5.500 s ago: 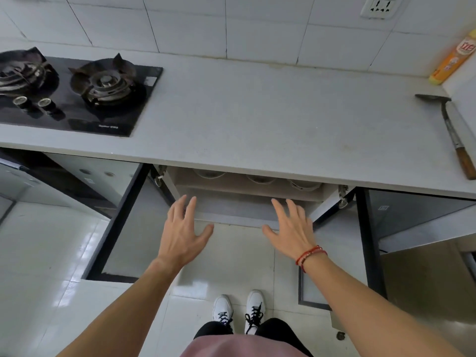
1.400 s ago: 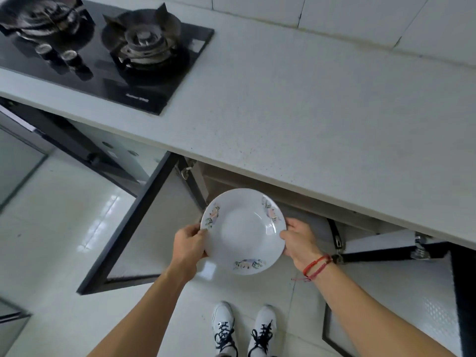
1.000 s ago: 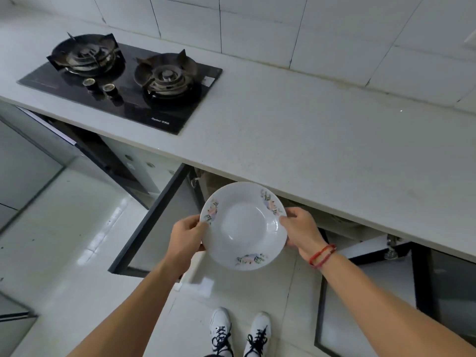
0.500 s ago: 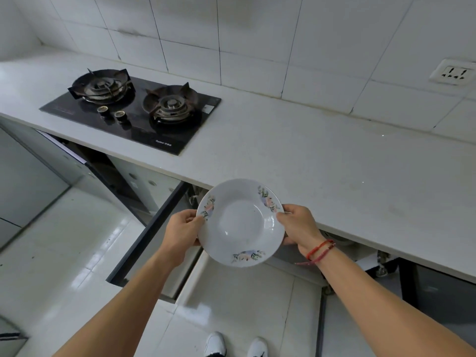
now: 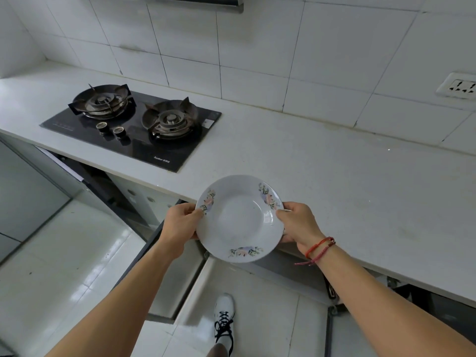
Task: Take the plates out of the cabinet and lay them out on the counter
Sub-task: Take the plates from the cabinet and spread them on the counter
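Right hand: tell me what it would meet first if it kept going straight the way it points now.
The right hand grips the plate and points forward-left. Going on, it would probably pass over the bare counter and reach the stove first, though height above the counter is hard to judge.

Bare forearms, red wrist cord (image 5: 320,249), white black-laced sneaker (image 5: 224,320)

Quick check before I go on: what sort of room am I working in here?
Most likely a home kitchen: a two-burner gas hob set into a white counter, tiled wall behind, and both hands holding a floral plate.
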Motion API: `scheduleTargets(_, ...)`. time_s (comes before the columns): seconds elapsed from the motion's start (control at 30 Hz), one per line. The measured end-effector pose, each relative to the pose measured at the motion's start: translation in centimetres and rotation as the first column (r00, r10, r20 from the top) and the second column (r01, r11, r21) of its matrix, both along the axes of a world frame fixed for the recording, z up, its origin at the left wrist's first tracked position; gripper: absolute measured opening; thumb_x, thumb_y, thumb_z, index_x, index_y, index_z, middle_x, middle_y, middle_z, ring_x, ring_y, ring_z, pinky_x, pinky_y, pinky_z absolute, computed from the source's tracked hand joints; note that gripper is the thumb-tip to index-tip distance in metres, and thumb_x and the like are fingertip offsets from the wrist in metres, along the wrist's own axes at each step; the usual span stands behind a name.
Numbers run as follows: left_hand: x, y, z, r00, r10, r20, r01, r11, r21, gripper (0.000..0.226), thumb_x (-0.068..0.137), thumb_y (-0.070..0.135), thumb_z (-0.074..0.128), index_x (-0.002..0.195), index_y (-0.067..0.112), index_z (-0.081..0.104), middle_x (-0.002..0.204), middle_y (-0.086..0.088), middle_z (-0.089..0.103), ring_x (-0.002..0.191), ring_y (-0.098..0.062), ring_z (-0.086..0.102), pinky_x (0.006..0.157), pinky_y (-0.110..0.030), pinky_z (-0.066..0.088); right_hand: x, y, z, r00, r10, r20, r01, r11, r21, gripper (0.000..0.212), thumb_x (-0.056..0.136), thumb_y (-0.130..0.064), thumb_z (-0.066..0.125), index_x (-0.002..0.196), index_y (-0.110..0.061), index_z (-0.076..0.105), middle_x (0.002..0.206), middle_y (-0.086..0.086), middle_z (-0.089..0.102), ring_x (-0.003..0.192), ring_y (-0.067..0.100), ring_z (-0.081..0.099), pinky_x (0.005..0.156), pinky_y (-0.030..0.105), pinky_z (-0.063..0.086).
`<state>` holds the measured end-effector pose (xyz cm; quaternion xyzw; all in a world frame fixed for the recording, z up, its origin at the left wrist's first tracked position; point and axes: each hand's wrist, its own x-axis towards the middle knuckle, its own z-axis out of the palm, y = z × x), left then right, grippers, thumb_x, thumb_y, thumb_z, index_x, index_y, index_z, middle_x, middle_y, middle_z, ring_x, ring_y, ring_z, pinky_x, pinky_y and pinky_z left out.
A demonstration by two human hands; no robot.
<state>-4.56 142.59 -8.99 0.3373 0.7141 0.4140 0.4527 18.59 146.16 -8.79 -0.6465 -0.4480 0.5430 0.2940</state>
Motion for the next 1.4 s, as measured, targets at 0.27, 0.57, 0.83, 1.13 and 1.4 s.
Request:
scheduleTargets(0.27,-3.1,9.4,-2.7,0.999,-0.033,0.005,0.033,0.998,-0.06,0.018,0.092,0.009,0.057,0.08,0.015,0.068,0.083,-0.006,0.072,0.074,-0.022,0.071,0.062,-0.036,0.062,-2.7,8.7,-2.4,0.999,-0.023,0.028,0.023,0.999,-0.023,0.025,0.09,-0.007,0.057,0.075,-0.023,0.069,0.08,0.005,0.073,0.078,0.029,0.073,0.068,0.057,0.061)
scheduleTargets(0.57,-5.5,17.7,-5.5,0.994,-0.107,-0.003,0.105,0.984,-0.146,0.016,0.092,0.008,0.058,0.082,0.009,0.071,0.088,-0.01,0.074,0.08,-0.027,0.073,0.067,-0.046,0.062,-4.8,16.6,-5.3,0.99,-0.11,0.093,0.12,0.987,-0.108,0.026,0.081,0.001,0.047,0.09,0.0,0.072,0.093,0.025,0.073,0.081,0.042,0.072,0.059,0.061,0.059)
scheduleTargets(0.83,-5.4,21.6,-6.9,0.991,-0.133,-0.016,0.127,0.973,-0.193,0.016,0.093,0.013,0.06,0.085,0.007,0.072,0.088,-0.008,0.074,0.081,-0.026,0.072,0.068,-0.045,0.062,-4.7,20.5,-7.3,0.985,-0.112,0.129,0.129,0.983,-0.134,0.023,0.082,-0.001,0.051,0.086,-0.003,0.073,0.088,0.024,0.074,0.083,0.041,0.072,0.059,0.059,0.06)
scheduleTargets(1.13,-4.4,23.9,-7.6,0.991,-0.126,-0.037,0.114,0.967,-0.228,0.017,0.094,0.016,0.061,0.08,0.01,0.07,0.086,-0.005,0.072,0.08,-0.023,0.071,0.06,-0.034,0.06,-4.1,22.8,-9.4,0.983,-0.063,0.174,0.087,0.987,-0.137,0.019,0.081,-0.003,0.053,0.081,-0.003,0.072,0.082,0.021,0.074,0.077,0.037,0.073,0.056,0.057,0.06)
scheduleTargets(1.4,-4.4,25.5,-8.7,0.988,-0.134,-0.079,0.11,0.96,-0.259,0.019,0.095,0.022,0.061,0.079,0.016,0.069,0.084,-0.001,0.07,0.08,-0.023,0.071,0.062,-0.034,0.06,-4.0,24.3,-11.9,0.98,0.002,0.2,0.026,0.99,-0.141,0.022,0.081,-0.007,0.053,0.087,-0.006,0.073,0.083,0.016,0.075,0.079,0.035,0.073,0.06,0.06,0.059)
